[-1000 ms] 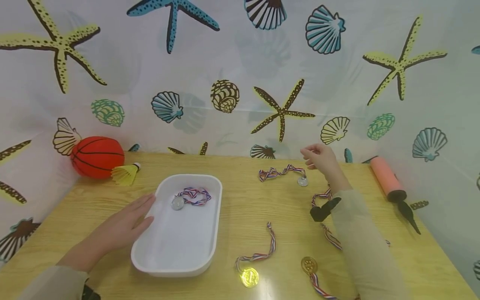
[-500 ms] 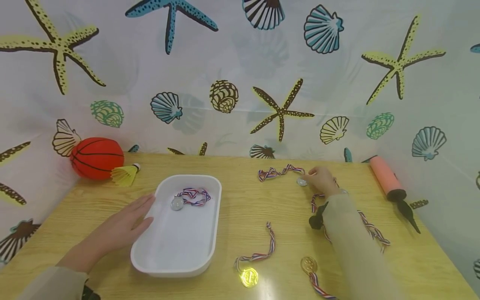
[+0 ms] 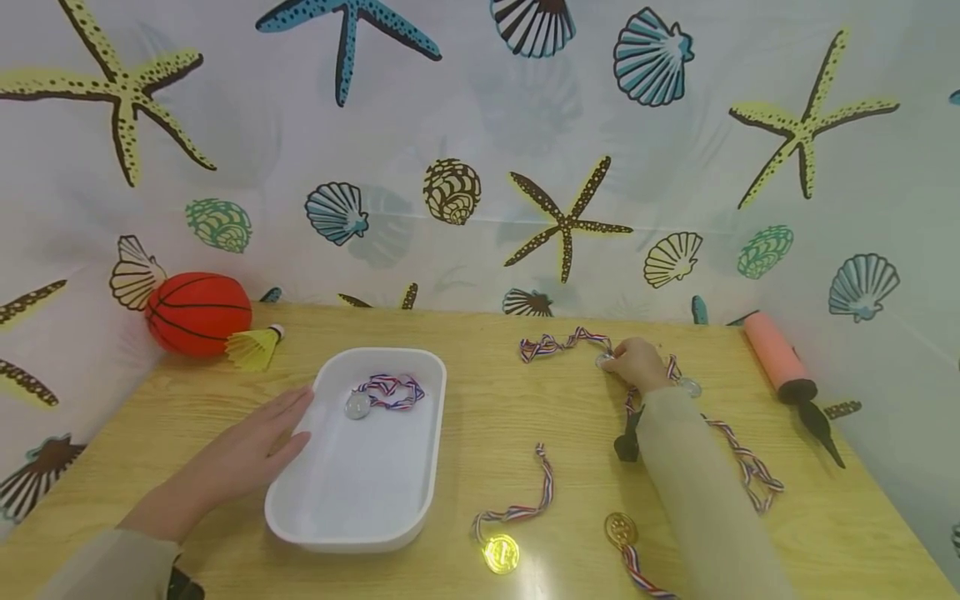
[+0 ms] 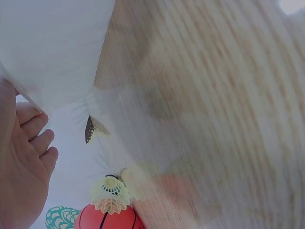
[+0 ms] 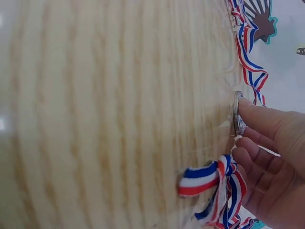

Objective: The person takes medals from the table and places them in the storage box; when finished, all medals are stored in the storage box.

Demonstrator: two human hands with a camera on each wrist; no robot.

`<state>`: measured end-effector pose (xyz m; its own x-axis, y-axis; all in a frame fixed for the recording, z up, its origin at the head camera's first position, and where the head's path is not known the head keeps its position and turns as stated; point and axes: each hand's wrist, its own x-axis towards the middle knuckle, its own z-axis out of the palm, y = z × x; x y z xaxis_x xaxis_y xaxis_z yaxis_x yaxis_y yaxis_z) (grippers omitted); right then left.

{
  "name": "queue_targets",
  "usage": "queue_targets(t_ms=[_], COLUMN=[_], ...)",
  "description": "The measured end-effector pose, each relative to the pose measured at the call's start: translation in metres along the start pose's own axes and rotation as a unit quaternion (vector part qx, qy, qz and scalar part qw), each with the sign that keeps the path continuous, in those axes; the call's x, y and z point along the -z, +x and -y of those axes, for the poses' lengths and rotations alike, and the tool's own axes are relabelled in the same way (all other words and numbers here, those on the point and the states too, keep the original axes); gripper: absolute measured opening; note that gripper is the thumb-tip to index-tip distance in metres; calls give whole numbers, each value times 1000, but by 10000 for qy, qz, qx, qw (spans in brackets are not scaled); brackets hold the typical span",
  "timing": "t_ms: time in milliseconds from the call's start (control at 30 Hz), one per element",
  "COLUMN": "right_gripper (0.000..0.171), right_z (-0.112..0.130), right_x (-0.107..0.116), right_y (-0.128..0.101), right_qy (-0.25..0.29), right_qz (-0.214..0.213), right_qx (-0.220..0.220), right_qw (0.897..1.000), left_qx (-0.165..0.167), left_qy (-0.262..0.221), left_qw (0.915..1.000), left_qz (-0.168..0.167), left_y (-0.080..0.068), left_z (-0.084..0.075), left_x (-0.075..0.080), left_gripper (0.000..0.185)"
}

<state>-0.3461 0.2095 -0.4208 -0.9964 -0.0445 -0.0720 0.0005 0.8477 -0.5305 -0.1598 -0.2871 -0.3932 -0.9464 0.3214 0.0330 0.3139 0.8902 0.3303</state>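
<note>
My right hand [image 3: 639, 365] is at the back right of the table, pinching a silver medal [image 5: 238, 113] by its edge between thumb and fingers. The medal's striped ribbon [image 3: 558, 342] trails left along the table. My left hand [image 3: 232, 457] rests with fairly straight fingers on the left rim of a white tray [image 3: 352, 500]. Inside that tray lies another silver medal [image 3: 357, 404] with a red, white and blue ribbon. In the left wrist view, the left hand's fingers [image 4: 34, 128] lie against the tray's wall.
Two gold medals, one shiny [image 3: 501, 553] and one darker [image 3: 621, 529], lie near the front. Right of my hand are a silver medal [image 3: 688, 387] and a ribbon [image 3: 746, 462]. A red ball [image 3: 198, 314], a yellow shuttlecock [image 3: 253, 348] and a pink cylinder [image 3: 776, 354] stand at the back.
My right hand has come down from above the table onto the silver medal at the back and now pinches it. The left hand and the tray have stayed in place.
</note>
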Motion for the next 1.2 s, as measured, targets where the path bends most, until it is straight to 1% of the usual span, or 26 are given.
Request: queue_targets(t_ms=[133,267,333,433,533,633,700,800,833,900,967,1033,1200], right_gripper=[37,21,22,28,27,27,25,24,21,18,18,22,34], right_z=[-1,-3,-4,-4,-4,-5,-6,-5,-4,1,10,21,55], right_x=[0,1,1,2,5,7,9,13,16,23,33,45,76], right_y=[1,2,4,5,6,6,5,4,4,4,3,3,-4], right_qy=[61,339,519,816,1015,1083,1052,1046,1104,1161,1333,1532,1722], right_qz=[33,248,428,714,839,898,850,747,695,649,614,600,608], right_qx=[23,-88,-200,-375,-387,-438,-449,-353,-292,-148,-56,-1,207], right_qw=[10000,9991,9975,9934,9905,9891,9898,9911,9910,9910,9891,9864,9830], left_qx=[30,26,25,30,62,61,47,35,38,44,47,44,21], left_qy=[26,2,-6,-20,-10,9,5,2,5,12,21,37,75], left_qw=[10000,10000,10000,10000,9999,9999,9999,10000,10000,10000,10000,10000,10000], left_qz=[20,40,48,59,81,89,98,74,70,55,41,43,41], left_y=[0,1,1,2,2,2,2,2,1,1,1,1,1], left_z=[0,1,1,1,1,1,1,0,0,0,-1,0,0], left_x=[0,0,0,0,0,1,1,1,1,1,1,1,1], left_gripper=[61,61,62,63,63,63,63,62,62,62,61,61,62])
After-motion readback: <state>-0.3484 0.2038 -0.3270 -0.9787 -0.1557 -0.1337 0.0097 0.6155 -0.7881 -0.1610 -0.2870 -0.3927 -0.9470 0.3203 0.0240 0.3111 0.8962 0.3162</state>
